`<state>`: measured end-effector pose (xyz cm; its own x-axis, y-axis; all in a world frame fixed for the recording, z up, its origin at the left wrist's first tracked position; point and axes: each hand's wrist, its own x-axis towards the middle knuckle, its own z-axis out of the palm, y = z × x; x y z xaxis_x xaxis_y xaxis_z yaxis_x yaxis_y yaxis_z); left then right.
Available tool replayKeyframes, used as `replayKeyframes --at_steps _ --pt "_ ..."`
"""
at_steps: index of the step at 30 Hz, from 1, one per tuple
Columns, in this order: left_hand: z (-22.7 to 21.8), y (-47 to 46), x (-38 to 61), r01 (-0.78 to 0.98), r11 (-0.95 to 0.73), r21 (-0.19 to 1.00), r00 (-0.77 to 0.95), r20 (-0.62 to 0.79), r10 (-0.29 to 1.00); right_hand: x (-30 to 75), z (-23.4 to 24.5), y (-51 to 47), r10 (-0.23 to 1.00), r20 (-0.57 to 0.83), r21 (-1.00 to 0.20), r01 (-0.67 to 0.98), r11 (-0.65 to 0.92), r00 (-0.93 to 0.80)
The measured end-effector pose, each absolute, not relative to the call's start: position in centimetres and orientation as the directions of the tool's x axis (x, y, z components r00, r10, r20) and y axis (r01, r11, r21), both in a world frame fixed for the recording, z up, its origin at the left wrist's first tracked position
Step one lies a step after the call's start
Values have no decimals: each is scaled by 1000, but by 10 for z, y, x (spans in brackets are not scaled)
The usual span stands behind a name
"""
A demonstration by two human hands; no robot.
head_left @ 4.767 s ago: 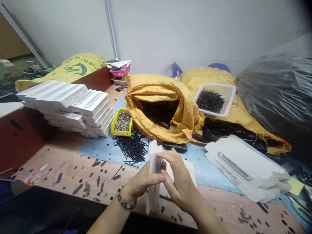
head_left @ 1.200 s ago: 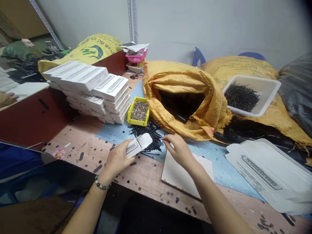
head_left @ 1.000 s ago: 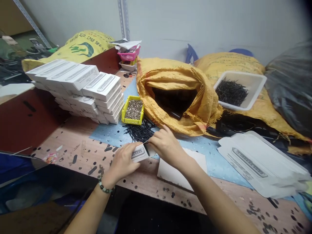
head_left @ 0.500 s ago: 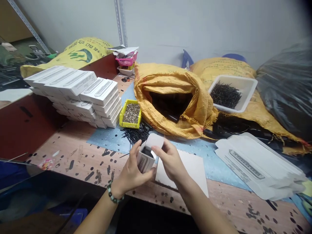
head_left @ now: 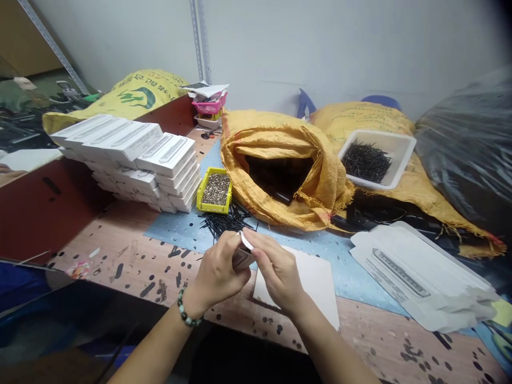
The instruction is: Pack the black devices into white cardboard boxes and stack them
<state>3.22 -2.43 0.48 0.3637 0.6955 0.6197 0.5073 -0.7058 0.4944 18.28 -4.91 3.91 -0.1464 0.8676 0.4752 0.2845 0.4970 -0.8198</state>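
A small white printed carton (head_left: 242, 259) is held up between my hands above the table's near side. My left hand (head_left: 222, 266) wraps round its left side, with a beaded bracelet at the wrist. Fingers and thumb of my right hand (head_left: 278, 266) pinch the end flap (head_left: 246, 241) at the top of the carton. Most of the carton is hidden behind my fingers. Beneath my right hand lies a flat white board (head_left: 316, 282). Thin black sticks (head_left: 226, 221) lie in a loose heap just beyond my hands.
White cartons (head_left: 172, 154) are stacked at the left, beside a yellow bin (head_left: 214, 190) of small metal parts. An orange sack (head_left: 276, 213) gapes open behind. A white tub (head_left: 402, 160) holds black sticks. Flattened cartons (head_left: 416, 277) lie at the right, near scissors (head_left: 502, 338).
The carton's top flap stood up and its dark inside showed; now the flap is folded down over the opening. My hands have come closer together around the carton's top.
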Motion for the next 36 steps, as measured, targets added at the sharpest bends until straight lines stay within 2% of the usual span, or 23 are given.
replayKeyframes --at_steps 3,6,9,11,14,17,18,20,23,25,27,29,32,34,35,36 --pt "6 -20 32 462 -783 417 378 706 599 184 40 -46 932 361 -921 143 363 -40" --pt "11 -16 32 407 -815 413 337 761 554 185 41 -47 926 369 -921 97 376 -84" --pt "19 -15 37 378 -793 478 333 729 598 185 39 -47 892 436 -882 139 449 -115" --pt "24 -17 42 405 -760 507 337 690 640 186 36 -43 896 439 -884 147 443 -64" --pt "31 -17 45 537 -690 485 348 618 705 191 32 -23 927 364 -931 56 360 94" --pt "50 2 28 651 -613 447 310 581 753 208 30 11 948 281 -956 -38 290 151" --pt "62 13 18 694 -570 438 260 586 767 216 28 24 949 275 -961 4 278 156" --pt "90 45 -7 822 -405 400 83 621 780 236 23 48 940 288 -941 239 241 184" --pt "132 104 -45 951 -98 292 -97 585 805 267 12 78 929 301 -807 577 127 215" --pt "150 138 -64 970 73 233 -185 503 844 282 6 94 933 282 -746 663 66 225" --pt "157 161 -75 973 161 166 -216 401 890 291 2 110 937 267 -693 720 25 225" --pt "157 168 -76 979 170 109 -199 371 907 295 -1 127 949 242 -619 786 -7 200" --pt "146 151 -59 993 73 95 -114 556 824 294 -10 150 974 161 -508 860 -58 161" --pt "129 130 -39 987 -90 133 -18 647 762 292 -20 161 984 90 -445 890 -96 151" --pt "118 120 -27 966 -195 170 48 622 782 291 -25 164 987 59 -419 901 -111 149" --pt "104 113 -16 927 -295 230 131 538 833 290 -30 166 989 33 -397 910 -121 146"
